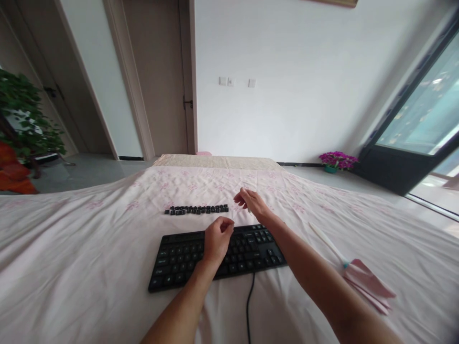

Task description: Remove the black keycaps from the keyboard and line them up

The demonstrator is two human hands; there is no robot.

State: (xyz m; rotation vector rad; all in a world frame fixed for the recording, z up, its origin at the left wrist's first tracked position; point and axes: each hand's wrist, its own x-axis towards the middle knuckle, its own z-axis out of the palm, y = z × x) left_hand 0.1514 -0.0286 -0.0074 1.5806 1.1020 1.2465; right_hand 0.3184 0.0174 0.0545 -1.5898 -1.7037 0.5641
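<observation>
Many keycaps [194,209], at eleven o'clock of keyboard [247,248], could be scattered if brushed by right hand [253,203], fingers half-curled; left hand [217,237], fingers nearly pinched; contents untellable.

I see through one camera worn on the head. It looks forward and down, over the nearby long black plastic keyboard [244,248], to the flat white wall [287,105] farther off.

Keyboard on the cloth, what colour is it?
Black; the keyboard shows in the head view.
</observation>
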